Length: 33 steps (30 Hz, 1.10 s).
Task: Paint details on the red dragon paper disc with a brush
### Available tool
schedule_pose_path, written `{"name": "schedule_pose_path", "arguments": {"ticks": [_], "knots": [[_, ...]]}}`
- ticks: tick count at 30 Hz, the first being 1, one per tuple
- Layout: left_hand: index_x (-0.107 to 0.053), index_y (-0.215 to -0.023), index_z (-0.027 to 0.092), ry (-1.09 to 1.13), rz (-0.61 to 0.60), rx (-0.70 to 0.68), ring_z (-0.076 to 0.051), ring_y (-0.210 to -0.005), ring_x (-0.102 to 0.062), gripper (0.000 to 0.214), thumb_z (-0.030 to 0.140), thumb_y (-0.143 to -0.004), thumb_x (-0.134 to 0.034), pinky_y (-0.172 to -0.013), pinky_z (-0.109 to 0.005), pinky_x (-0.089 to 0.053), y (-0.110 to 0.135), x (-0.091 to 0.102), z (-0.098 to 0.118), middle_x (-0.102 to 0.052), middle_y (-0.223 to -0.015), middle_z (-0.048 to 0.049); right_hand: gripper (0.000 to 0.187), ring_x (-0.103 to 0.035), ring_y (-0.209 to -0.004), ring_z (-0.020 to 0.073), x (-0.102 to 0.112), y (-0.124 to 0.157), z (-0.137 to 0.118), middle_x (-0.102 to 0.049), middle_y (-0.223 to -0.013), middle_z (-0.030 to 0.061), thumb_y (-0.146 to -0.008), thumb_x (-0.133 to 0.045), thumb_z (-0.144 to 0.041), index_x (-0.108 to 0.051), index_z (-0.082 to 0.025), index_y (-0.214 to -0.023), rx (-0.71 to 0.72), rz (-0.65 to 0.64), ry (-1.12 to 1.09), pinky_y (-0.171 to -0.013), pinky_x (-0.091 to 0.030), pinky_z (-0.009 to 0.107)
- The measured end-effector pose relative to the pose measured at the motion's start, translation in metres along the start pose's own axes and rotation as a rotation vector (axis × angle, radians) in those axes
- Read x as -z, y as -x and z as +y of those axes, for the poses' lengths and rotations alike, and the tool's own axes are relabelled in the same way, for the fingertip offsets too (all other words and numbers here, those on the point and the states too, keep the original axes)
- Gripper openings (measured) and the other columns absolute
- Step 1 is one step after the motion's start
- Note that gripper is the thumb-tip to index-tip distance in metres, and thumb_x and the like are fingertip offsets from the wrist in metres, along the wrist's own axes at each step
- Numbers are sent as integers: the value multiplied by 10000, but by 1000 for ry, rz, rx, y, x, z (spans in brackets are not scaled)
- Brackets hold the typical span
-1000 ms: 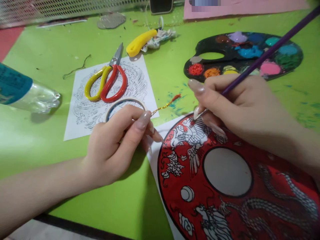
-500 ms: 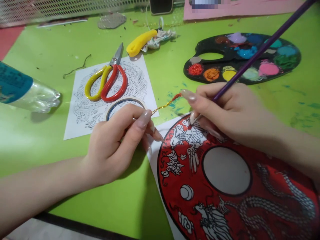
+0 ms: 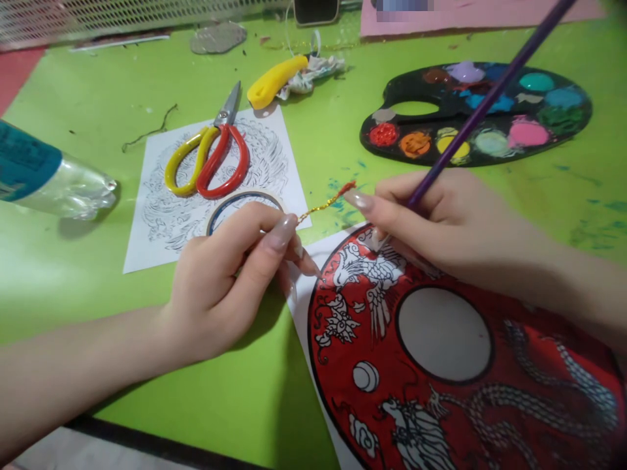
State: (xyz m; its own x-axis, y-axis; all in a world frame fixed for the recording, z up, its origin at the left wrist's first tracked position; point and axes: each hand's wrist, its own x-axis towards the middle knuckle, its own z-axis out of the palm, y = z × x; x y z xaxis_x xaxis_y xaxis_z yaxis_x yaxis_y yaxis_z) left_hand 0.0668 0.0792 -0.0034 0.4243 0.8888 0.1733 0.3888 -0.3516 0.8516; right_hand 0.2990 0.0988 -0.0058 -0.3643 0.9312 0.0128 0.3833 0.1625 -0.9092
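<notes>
My left hand (image 3: 240, 274) pinches one end of a short twisted gold cord (image 3: 321, 207) between thumb and forefinger. The cord's red-coated tip (image 3: 347, 188) points up to the right, close by my right thumb; whether they touch I cannot tell. Closed round a purple-handled paintbrush (image 3: 470, 124), my right hand (image 3: 431, 215) hovers over the top of a picture. The brush's bristles are hidden by the fingers. Beneath lies the round picture (image 3: 337, 391), painted red around white bird and dragon figures, with a plain white circle in its middle.
Behind my right hand lies a black palette (image 3: 435, 116) of several paints. Scissors (image 3: 223, 153) and a tape roll (image 3: 245, 202) rest on a printed sheet (image 3: 151, 215). A yellow-handled tool (image 3: 277, 81) is further back. A bottle (image 3: 53, 176) lies at the left.
My right hand has shifted slightly left, and the brush handle has swung left with it. My right thumb has moved down off the cord's red tip, which now shows free. My left hand stays put.
</notes>
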Motion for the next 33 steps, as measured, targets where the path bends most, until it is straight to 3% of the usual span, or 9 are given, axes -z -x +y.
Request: {"name": "schedule_pose_path", "arguments": {"ticks": [3,9,28,33], "knots": [[-543,-909,221,4,1,-9,-90,-596,-660,208,343,-1031,-429,-531,-236,-531,0,-1,0,-698,-751,40,482,-294,-342,35,0,-2,0,-355,-419,-64,-921,-585,-525,-481,-186,-595,-16,1,-71,-296,-180,197],[-546,-926,221,1,-10,-2,-93,-601,-665,214,354,-1035,-418,-535,-247,-539,-1,0,-2,-701,-767,37,415,-302,-369,34,1,-3,-1,-349,-433,-62,-977,-541,-305,-444,-183,-592,5,-24,34,-320,-200,200],[-538,-919,214,49,-18,21,-94,-585,-652,196,333,-1032,-430,-546,-275,-531,-1,-1,1,-708,-783,32,481,-345,-366,46,1,-2,1,-379,-444,-61,-945,-554,-512,-448,-196,-598,18,-2,16,-331,-251,213],[-536,-919,232,36,-6,30,-108,-588,-659,198,357,-1029,-429,-540,-288,-536,-1,-1,1,-703,-760,38,463,-328,-383,44,0,-3,3,-370,-448,-58,-955,-566,-460,-478,-185,-594,40,-26,56,-344,-229,218]]}}
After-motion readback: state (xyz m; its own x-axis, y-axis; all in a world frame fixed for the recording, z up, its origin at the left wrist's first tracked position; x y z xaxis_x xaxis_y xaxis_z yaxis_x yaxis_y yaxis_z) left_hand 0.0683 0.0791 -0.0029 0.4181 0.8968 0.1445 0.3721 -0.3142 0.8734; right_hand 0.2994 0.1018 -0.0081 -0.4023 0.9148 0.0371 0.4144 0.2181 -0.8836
